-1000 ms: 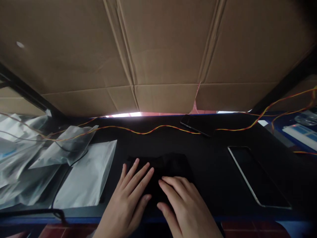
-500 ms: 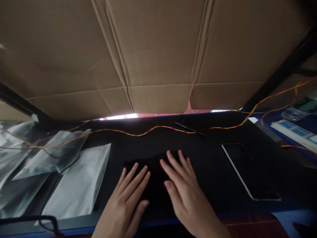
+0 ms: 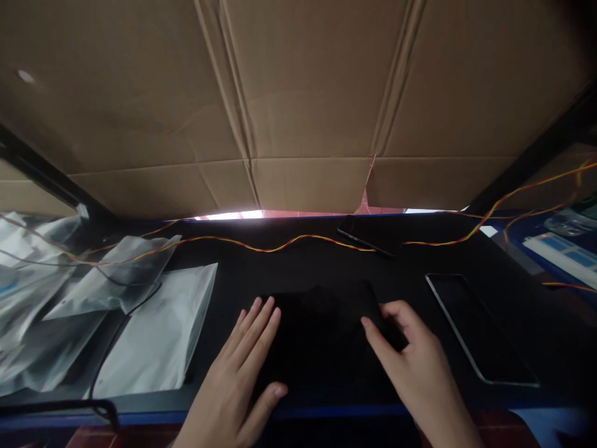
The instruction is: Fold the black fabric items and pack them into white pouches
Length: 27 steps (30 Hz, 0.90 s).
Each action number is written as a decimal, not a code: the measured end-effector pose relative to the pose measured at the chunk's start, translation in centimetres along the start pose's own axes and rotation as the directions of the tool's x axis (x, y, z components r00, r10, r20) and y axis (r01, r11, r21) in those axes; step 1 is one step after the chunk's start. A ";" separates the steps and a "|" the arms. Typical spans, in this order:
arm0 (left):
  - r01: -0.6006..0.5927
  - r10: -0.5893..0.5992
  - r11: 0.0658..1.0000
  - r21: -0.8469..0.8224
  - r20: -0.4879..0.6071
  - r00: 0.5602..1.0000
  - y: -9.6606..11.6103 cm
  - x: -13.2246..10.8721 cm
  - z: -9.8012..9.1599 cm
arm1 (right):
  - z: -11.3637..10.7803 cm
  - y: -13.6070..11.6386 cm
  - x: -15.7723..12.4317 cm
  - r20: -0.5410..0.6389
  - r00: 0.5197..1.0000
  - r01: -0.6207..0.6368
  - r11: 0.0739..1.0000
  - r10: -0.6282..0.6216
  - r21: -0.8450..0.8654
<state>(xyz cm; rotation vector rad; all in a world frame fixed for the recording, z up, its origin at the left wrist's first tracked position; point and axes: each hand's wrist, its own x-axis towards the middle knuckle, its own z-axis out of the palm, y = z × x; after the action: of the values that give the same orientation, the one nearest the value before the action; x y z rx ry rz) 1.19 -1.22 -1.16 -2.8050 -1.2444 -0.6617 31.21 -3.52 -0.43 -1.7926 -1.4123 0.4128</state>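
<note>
A piece of black cloth lies on the black tabletop between my hands; its outline is hard to make out against the dark surface. My left hand rests flat on its left side, fingers stretched out and thumb apart. At the cloth's right edge, my right hand pinches the fabric between thumb and bent fingers, lifting that edge slightly. To the right of my right hand lies a phone with a dark screen and a pale rim.
Clear plastic bags are piled at the left. A twisted red-yellow wire runs across the back, passing a second dark phone. Behind stands a cardboard sheet. A white power strip lies at far right.
My right hand has moved right from lying flat on the cloth and now grips its right edge. My left hand stays flat at the left. The view has shifted slightly.
</note>
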 end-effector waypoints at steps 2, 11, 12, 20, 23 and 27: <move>0.010 -0.010 1.000 -0.013 -0.021 1.000 0.1 -0.1 0.0 | -1.2 -0.9 0.1 -0.115 0.993 0.034 0.999 -0.039 -0.043; 0.047 -0.048 0.997 -0.063 -0.019 0.999 -0.1 0.1 0.1 | 1.6 -6.4 -1.4 0.315 0.759 0.621 0.778 -0.569 -0.092; 0.051 -0.053 0.997 -0.057 -0.020 0.998 -0.1 0.1 0.0 | 1.7 -6.3 -1.2 0.337 0.740 0.638 0.766 -0.582 -0.077; 0.138 -0.138 0.990 -0.025 0.002 0.990 3.2 3.2 2.2 | 4.5 -1.8 -1.9 0.297 0.833 0.543 0.792 -0.467 -0.278; 0.100 -0.101 0.995 0.021 0.053 0.993 3.9 4.5 3.7 | 5.2 -0.4 -3.3 0.232 0.865 0.499 0.802 -0.444 -0.328; 0.001 -0.007 0.999 0.054 0.119 0.993 3.4 5.3 2.7 | 3.0 -0.4 -2.9 0.203 0.857 0.514 0.813 -0.474 -0.273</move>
<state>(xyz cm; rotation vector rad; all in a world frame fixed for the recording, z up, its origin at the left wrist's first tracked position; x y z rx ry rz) 7.80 0.63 -1.03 -2.8363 -1.2653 -0.4589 28.02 -5.02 -2.65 -1.5661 -2.0610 0.0152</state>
